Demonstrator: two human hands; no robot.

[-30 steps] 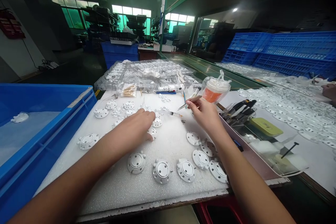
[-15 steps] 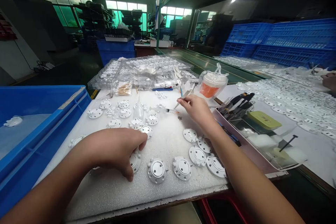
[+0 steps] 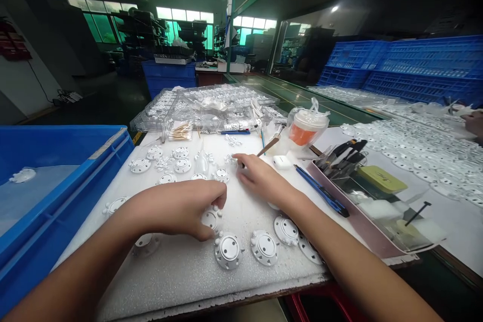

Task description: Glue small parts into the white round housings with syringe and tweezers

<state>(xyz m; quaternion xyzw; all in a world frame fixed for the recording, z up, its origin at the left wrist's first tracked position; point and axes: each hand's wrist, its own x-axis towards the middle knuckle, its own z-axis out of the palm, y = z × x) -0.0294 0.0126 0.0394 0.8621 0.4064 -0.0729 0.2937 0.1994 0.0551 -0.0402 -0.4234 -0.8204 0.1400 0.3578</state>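
Observation:
My left hand [image 3: 181, 206] is curled round a white round part [image 3: 210, 219], with thumb and fingertips at its sides. The part has a raised disc with dark holes and small knobs on its rim. My right hand [image 3: 260, 176] holds tweezers [image 3: 268, 147] that slant up behind the fingers. Their tips are hidden by the fingers, close to tiny white pieces [image 3: 229, 159]. Similar round parts stand about: one in front of the left hand [image 3: 228, 250], another to its right [image 3: 264, 247], several farther back. A clear squeeze bottle [image 3: 202, 162] lies beyond the left hand.
A blue bin [image 3: 109, 161] stands left. At right are a pink-edged tool box [image 3: 362, 231], a blue pen-like tool [image 3: 320, 191], a small white case [image 3: 282, 162] and a bagged cup [image 3: 304, 128]. Cotton swabs [image 3: 181, 131] and clear trays [image 3: 211, 95] lie behind. Another person's hand [image 3: 473, 123] shows far right.
My left hand has moved right and slightly away from me with the round part. My right hand has moved left towards the tiny white pieces, covering where the syringe lay.

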